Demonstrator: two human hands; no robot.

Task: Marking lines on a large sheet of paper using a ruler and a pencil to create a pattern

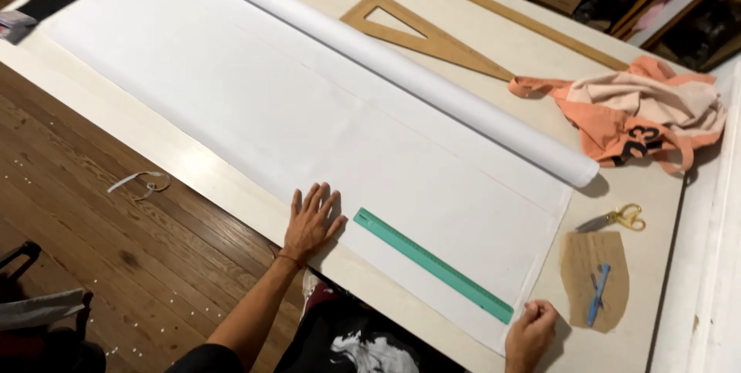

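White fabric (pixel 309 110) lies unrolled flat along the bench (pixel 478 10), its remaining roll (pixel 401 72) running diagonally on the far side. My left hand (pixel 311 221) presses flat, fingers spread, on the near edge of the cloth. A green ruler (pixel 432 263) lies on the fabric between my hands. My right hand (pixel 531 330) is curled in a closed grip at the cloth's near corner, just beside the ruler's end; what it holds, I cannot tell. Right of the cloth: brown paper pattern piece (pixel 593 269) with a blue pen (pixel 599 293) on it, yellow-handled scissors (pixel 617 219), a crumpled orange garment (pixel 641 114). A wooden triangle (pixel 421 33) lies beyond the roll.
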